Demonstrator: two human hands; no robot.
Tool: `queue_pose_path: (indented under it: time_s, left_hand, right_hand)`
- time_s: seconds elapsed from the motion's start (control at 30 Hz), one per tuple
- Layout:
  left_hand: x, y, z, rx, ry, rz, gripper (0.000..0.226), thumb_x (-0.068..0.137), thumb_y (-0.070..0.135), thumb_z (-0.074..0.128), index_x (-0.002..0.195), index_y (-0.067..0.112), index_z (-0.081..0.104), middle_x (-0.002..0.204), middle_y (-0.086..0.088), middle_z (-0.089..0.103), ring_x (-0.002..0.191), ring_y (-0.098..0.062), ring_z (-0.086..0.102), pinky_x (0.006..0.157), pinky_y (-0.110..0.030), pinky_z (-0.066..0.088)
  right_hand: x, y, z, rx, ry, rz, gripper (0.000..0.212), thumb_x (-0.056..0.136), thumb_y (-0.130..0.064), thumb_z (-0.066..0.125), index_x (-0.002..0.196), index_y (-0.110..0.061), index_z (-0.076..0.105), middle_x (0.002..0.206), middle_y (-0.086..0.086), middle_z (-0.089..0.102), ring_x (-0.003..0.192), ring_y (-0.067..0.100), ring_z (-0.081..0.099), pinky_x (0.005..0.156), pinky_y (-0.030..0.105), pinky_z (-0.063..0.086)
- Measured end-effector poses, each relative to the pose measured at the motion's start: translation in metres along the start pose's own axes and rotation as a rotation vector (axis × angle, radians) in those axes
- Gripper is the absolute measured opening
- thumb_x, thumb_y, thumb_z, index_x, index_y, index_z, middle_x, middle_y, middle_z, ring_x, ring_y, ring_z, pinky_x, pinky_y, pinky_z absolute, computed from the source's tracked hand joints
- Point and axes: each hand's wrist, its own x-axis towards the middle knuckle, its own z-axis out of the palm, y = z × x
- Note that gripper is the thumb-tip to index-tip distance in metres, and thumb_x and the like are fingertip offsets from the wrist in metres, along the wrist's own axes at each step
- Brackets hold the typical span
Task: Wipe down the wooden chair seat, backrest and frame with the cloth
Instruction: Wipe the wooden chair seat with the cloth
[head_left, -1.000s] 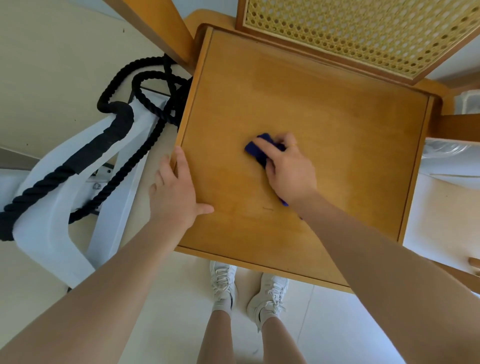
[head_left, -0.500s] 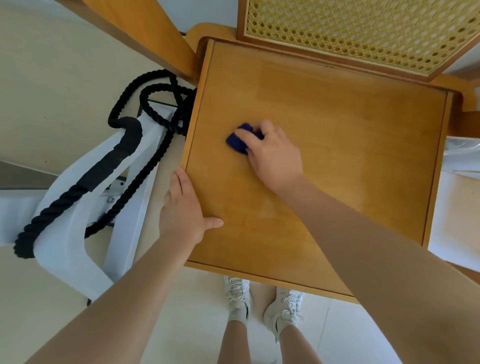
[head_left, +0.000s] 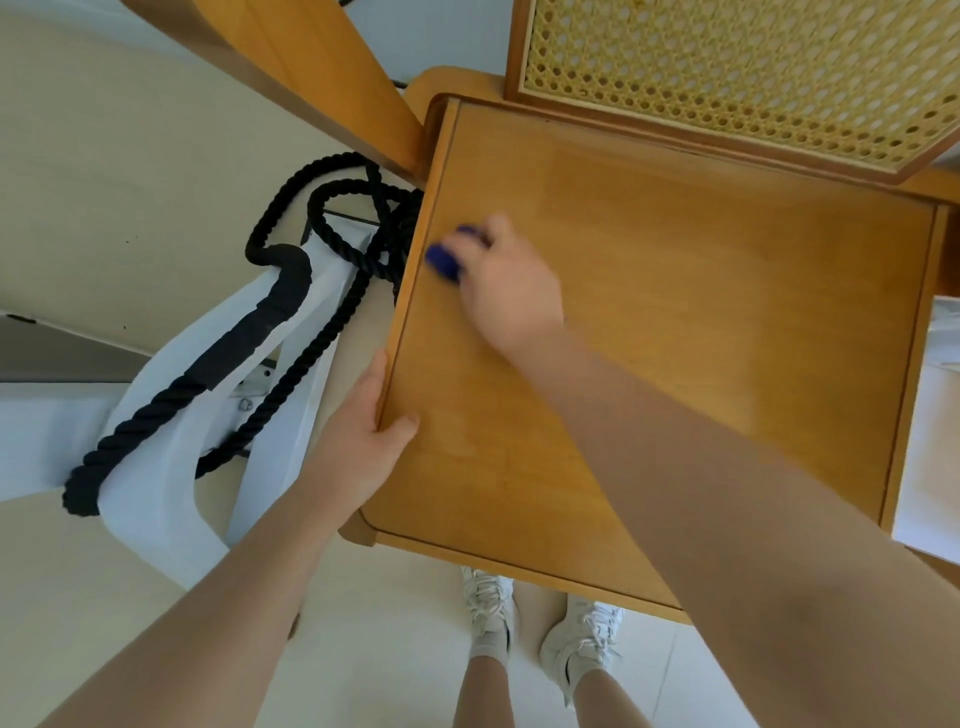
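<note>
I look straight down on a wooden chair seat (head_left: 701, 322) with a cane-weave backrest (head_left: 737, 67) at the top. My right hand (head_left: 506, 291) presses a small dark blue cloth (head_left: 444, 257) onto the seat close to its left edge; most of the cloth is hidden under the fingers. My left hand (head_left: 358, 436) grips the seat's left edge lower down, thumb on top of the wood and fingers along the side.
A thick black rope (head_left: 291, 332) lies coiled over a white frame (head_left: 156, 467) just left of the chair. Another wooden piece (head_left: 322, 67) slants at upper left. Something white (head_left: 935, 426) sits at the right. My feet in white sneakers (head_left: 535, 629) stand below the seat's front edge.
My right hand has slid the blue cloth leftward from the seat's middle to near its left edge. My left hand stays on the left edge of the seat.
</note>
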Motion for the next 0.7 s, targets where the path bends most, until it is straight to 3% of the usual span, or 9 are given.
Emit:
queue_pose_path:
  time_s: [0.07, 0.17, 0.27, 0.3, 0.33, 0.4, 0.5, 0.6, 0.7]
  left_hand:
    - [0.0, -0.004, -0.002, -0.048, 0.035, -0.025, 0.062, 0.095, 0.025, 0.043, 0.145, 0.039, 0.009, 0.148, 0.014, 0.028, 0.133, -0.01, 0.032, 0.11, -0.034, 0.027]
    - [0.002, -0.007, -0.003, -0.293, 0.013, -0.055, 0.049, 0.094, 0.032, 0.032, 0.141, 0.045, 0.023, 0.145, 0.018, 0.033, 0.13, -0.005, 0.035, 0.112, -0.036, 0.027]
    - [0.015, -0.001, -0.003, -0.313, 0.037, -0.185, 0.029, 0.089, 0.06, 0.035, 0.103, 0.05, 0.059, 0.109, 0.012, 0.065, 0.097, -0.005, 0.06, 0.08, -0.024, 0.048]
    - [0.023, 0.003, -0.004, -0.321, 0.064, -0.251, 0.029, 0.089, 0.06, 0.037, 0.09, 0.043, 0.061, 0.099, 0.008, 0.066, 0.085, -0.007, 0.06, 0.071, -0.023, 0.045]
    - [0.028, 0.004, -0.004, -0.305, 0.062, -0.293, 0.032, 0.091, 0.056, 0.037, 0.088, 0.034, 0.06, 0.099, 0.005, 0.064, 0.083, -0.01, 0.057, 0.069, -0.026, 0.041]
    - [0.037, 0.009, -0.005, -0.252, 0.115, -0.37, 0.034, 0.097, 0.04, 0.031, 0.102, 0.015, 0.055, 0.115, -0.004, 0.057, 0.097, -0.022, 0.053, 0.078, -0.032, 0.036]
    - [0.016, 0.025, -0.005, -0.107, 0.075, -0.285, 0.05, 0.098, 0.047, 0.02, 0.129, 0.019, 0.048, 0.122, -0.008, 0.054, 0.112, -0.025, 0.049, 0.095, -0.036, 0.036]
    - [-0.012, 0.032, -0.005, -0.006, 0.024, -0.135, 0.051, 0.099, 0.042, 0.023, 0.146, 0.021, 0.023, 0.145, -0.001, 0.037, 0.133, -0.019, 0.033, 0.108, -0.033, 0.024]
    - [-0.006, 0.028, 0.0, 0.131, 0.054, -0.076, 0.052, 0.1, 0.028, 0.028, 0.148, 0.017, 0.011, 0.152, -0.001, 0.024, 0.138, -0.019, 0.026, 0.11, -0.031, 0.02]
  right_hand:
    - [0.021, 0.008, -0.005, 0.021, 0.073, 0.148, 0.034, 0.092, -0.012, 0.046, 0.125, -0.018, 0.052, 0.118, 0.013, 0.045, 0.094, 0.03, 0.052, 0.068, 0.035, 0.046]
    - [0.007, -0.015, -0.003, 0.058, 0.023, 0.015, 0.034, 0.092, -0.006, 0.047, 0.124, -0.011, 0.054, 0.113, 0.02, 0.046, 0.09, 0.033, 0.051, 0.071, 0.043, 0.051]
    - [-0.043, -0.05, 0.0, 0.234, -0.156, -0.151, 0.038, 0.094, 0.006, 0.038, 0.13, 0.005, 0.045, 0.119, 0.034, 0.039, 0.103, 0.048, 0.043, 0.093, 0.048, 0.046]
    - [-0.06, -0.058, 0.003, 0.218, -0.171, -0.193, 0.039, 0.091, 0.006, 0.044, 0.129, 0.002, 0.047, 0.117, 0.032, 0.042, 0.097, 0.047, 0.046, 0.084, 0.049, 0.051]
    - [-0.072, -0.061, 0.001, 0.164, -0.219, -0.21, 0.04, 0.086, 0.003, 0.054, 0.126, -0.004, 0.052, 0.111, 0.026, 0.047, 0.088, 0.042, 0.051, 0.064, 0.044, 0.054]
    - [-0.079, -0.05, 0.001, 0.11, -0.332, -0.277, 0.042, 0.083, -0.004, 0.062, 0.123, -0.014, 0.056, 0.108, 0.017, 0.05, 0.079, 0.033, 0.053, 0.047, 0.032, 0.04]
    - [-0.055, -0.014, -0.012, 0.026, -0.439, -0.37, 0.042, 0.09, -0.013, 0.055, 0.127, -0.031, 0.049, 0.119, 0.008, 0.044, 0.089, 0.027, 0.049, 0.054, 0.029, 0.034]
    - [-0.021, 0.023, -0.028, -0.024, -0.258, -0.117, 0.037, 0.094, -0.015, 0.047, 0.126, -0.033, 0.049, 0.123, 0.01, 0.041, 0.094, 0.033, 0.05, 0.059, 0.033, 0.036]
    - [-0.021, 0.027, -0.028, -0.026, -0.145, 0.035, 0.037, 0.092, -0.009, 0.049, 0.125, -0.024, 0.053, 0.118, 0.014, 0.045, 0.085, 0.035, 0.051, 0.056, 0.035, 0.042]
